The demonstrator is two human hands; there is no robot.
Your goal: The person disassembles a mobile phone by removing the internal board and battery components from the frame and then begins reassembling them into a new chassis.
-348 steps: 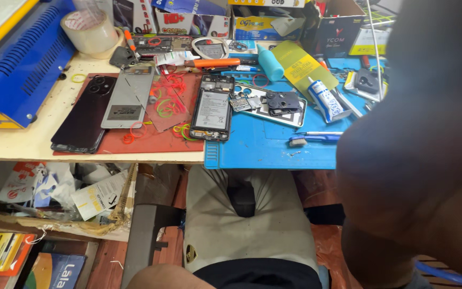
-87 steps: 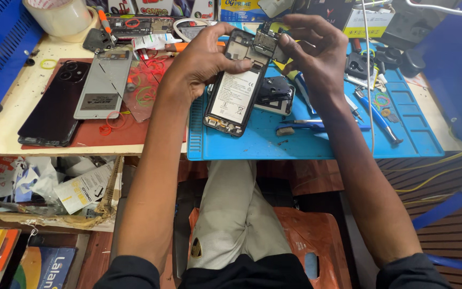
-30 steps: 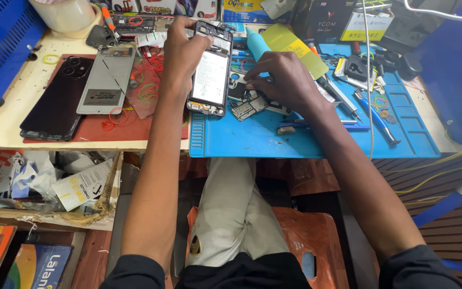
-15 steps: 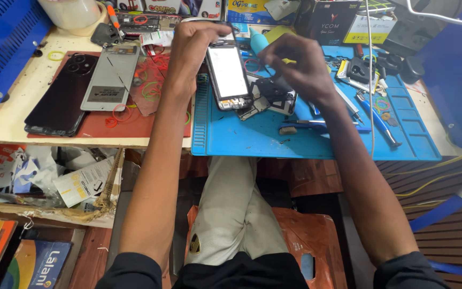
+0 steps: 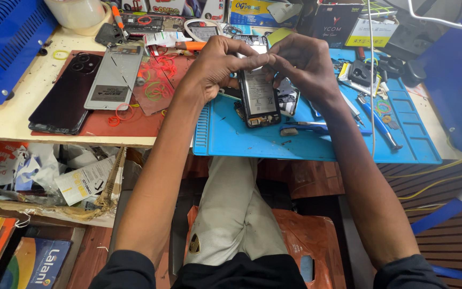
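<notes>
Head view, looking down at my own arms: my left hand (image 5: 217, 67) has the opened phone (image 5: 259, 99) in a closed grip, fingers wrapped around its upper left edge, thumb across the top. The phone is tilted up off the blue work mat (image 5: 316, 142), back cover gone, pale battery facing me, lower end just above the mat. My right hand (image 5: 306, 67) comes in from the other side, fingertips pinched narrow at the phone's top edge, touching the left thumb; whether there's a small part between those fingertips I cannot tell.

On the mat just right of the phone, a small brush (image 5: 290, 131) and a blue-handled tool (image 5: 378, 120) lie flat. A loose dark phone part (image 5: 287, 99) sits behind the phone, half hidden.

Over on the left of the bench (image 5: 6, 126), on the red mat (image 5: 135, 120), a dark phone (image 5: 65, 101) lies face down beside a grey back panel (image 5: 116, 77), the two touching along their long edges. Orange rubber bands (image 5: 159, 88) are scattered near them. A roll of tape (image 5: 76, 10) stands at the far edge.
</notes>
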